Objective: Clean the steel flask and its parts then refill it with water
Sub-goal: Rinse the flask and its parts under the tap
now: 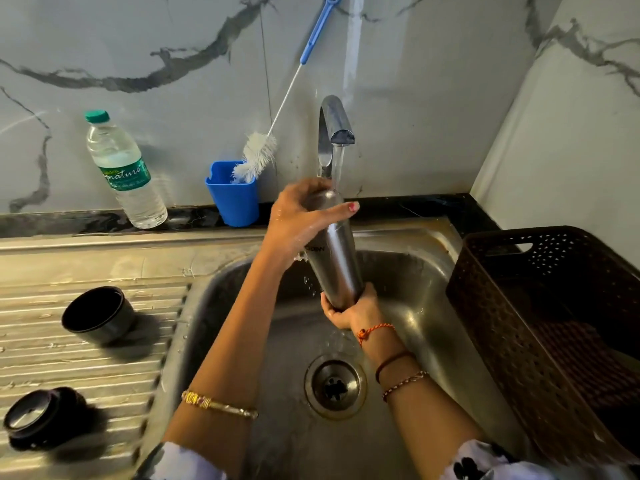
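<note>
The steel flask (332, 251) stands tilted over the sink (408, 244), its top under the running tap (334, 126). My left hand (298, 220) wraps the flask's upper part, thumb stretched across it. My right hand (346, 310) grips the flask's lower end from below. Water runs down the flask and drips into the basin. The flask's black cup lid (98, 313) lies on its side on the ribbed drainboard (86, 362). Its black stopper (41, 419) sits at the drainboard's near left.
A blue holder (235, 199) with a white bottle brush (258, 154) stands on the ledge behind the sink. A plastic water bottle (121, 171) leans against the wall at the left. A brown plastic basket (554, 327) sits right of the basin. The drain (335, 386) lies below my hands.
</note>
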